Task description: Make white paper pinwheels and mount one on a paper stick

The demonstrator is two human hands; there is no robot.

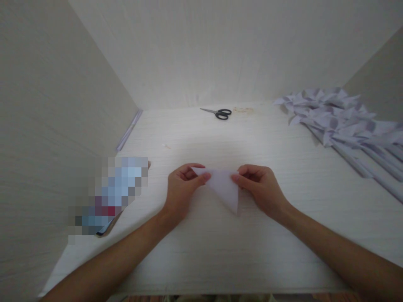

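Paper, a white sheet folded into a downward-pointing triangle (225, 186), sits at the centre of the pale wood-grain desk (220, 251), pinched at its two upper corners: the left hand (181, 188) has thumb and fingers clamped on the 9 o'clock corner, the right hand (260, 188) on the 3 o'clock corner. To crease it well, the person would likely need to keep both top corners level, line the edges up before pressing, and run a fingertip along the fold against the desk. Whether the triangle is one layer or several cannot be told, nor whether its tip touches the desk. At 12 o'clock lie black-handled scissors (218, 113); at 2 o'clock a heap of folded pale-lilac paper pieces (340, 121) runs off the edge. A flat object at 9 o'clock is pixelated (113, 193) and unreadable.
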